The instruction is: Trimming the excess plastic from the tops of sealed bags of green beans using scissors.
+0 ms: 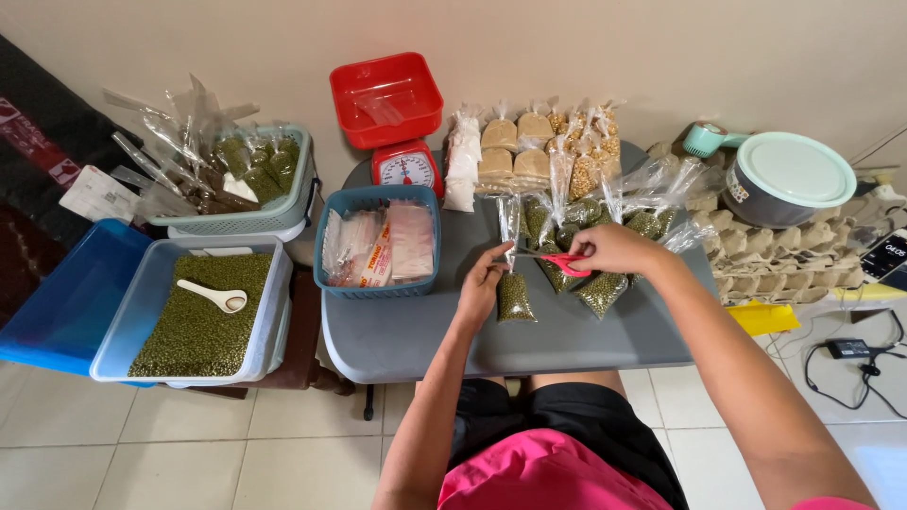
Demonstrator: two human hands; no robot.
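My right hand (612,247) grips red-handled scissors (563,261) whose blades point left toward the clear top of a small plastic bag of green beans (515,296). My left hand (484,283) pinches that bag's neck just left of the blades, and the bag lies on the grey table (416,331). More filled green bean bags (601,291) lie under and right of the scissors.
A blue basket (376,283) of plastic bags sits left of my hands. Behind stand a red scale (404,168) with a red tray (385,97), and rows of packed white, tan and yellow bags (515,151). A tub of green beans with a spoon (203,312) sits left; a lidded pot (786,178) sits right.
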